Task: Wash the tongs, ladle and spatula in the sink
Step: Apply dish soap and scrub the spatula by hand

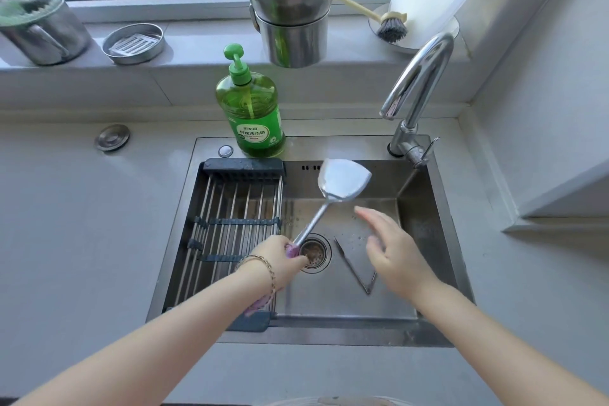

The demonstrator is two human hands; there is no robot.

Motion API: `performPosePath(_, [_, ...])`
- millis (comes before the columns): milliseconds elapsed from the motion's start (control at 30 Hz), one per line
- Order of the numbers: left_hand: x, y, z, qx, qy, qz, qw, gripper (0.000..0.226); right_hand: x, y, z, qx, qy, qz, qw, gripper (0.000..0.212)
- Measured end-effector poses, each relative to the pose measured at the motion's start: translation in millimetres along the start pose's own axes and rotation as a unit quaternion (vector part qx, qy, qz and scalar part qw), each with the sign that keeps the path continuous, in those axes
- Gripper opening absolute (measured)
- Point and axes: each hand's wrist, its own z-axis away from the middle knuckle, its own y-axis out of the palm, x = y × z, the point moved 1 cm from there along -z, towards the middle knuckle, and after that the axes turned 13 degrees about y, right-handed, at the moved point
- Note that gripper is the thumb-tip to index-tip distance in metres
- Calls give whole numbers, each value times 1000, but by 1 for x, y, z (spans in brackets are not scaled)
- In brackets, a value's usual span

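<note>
My left hand [276, 257] grips the purple handle of a steel spatula [341, 183], holding its blade up over the back of the sink [425, 214]. Just right of the spatula's shaft, my right hand [392, 250] hovers over the sink with its fingers straight and holds nothing. Metal tongs [354, 269] lie spread in a V on the sink floor, partly under my right hand, beside the round drain [314, 252]. Another purple handle [260, 303] shows under my left wrist on the rack; I cannot tell what it belongs to.
A sliding drying rack [227, 217] covers the sink's left part. A green dish soap bottle [250, 109] stands behind the sink, the tap [418, 86] at its back right. On the window ledge are stacked steel pots [291, 13], a dish brush [390, 26] and a steel dish [133, 43].
</note>
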Motion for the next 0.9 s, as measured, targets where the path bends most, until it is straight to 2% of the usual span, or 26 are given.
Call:
performPosePath(67, [2,-9,0,31,2,-134,990,22,9,16,-9,26,-87,99,991,71])
performPosePath(167, [-8,-17,2,18,41,-295,955,31,17,47,-12,35,-128,242,961,88])
performPosePath(300, [-14,-20,11,21,82,-394,915,32,19,83,3,75,-211,243,944,91])
performPosePath(333, [-13,-21,13,23,73,-398,914,32,14,81,-1,53,-210,264,940,90])
performPosePath(433, [-10,-24,15,22,54,-393,917,34,-7,65,-15,-56,-93,314,943,91])
performPosePath(467, [-12,-23,15,18,57,-390,919,33,-5,64,-11,-73,-83,322,940,95])
performPosePath(533, [-17,-17,14,10,69,-378,923,27,0,77,3,-23,-159,298,941,95])
performPosePath(600, [-19,-13,13,-6,75,-362,929,23,2,80,11,7,-235,268,934,84])
performPosePath(633, [-18,-12,13,-15,74,-356,931,23,-1,73,4,-13,-234,272,933,81])
performPosePath(700, [-19,-14,12,-36,75,-346,935,24,-6,55,-10,-79,-150,265,949,84])
performPosePath(767, [-21,-16,11,-51,73,-334,938,25,-4,56,-8,-84,-119,271,952,88])
performPosePath(867, [-23,-17,11,-48,57,-269,960,26,3,70,8,-32,-243,267,932,80])
performPosePath(900, [-21,-17,11,-44,48,-241,968,28,3,65,5,-41,-254,278,925,80])
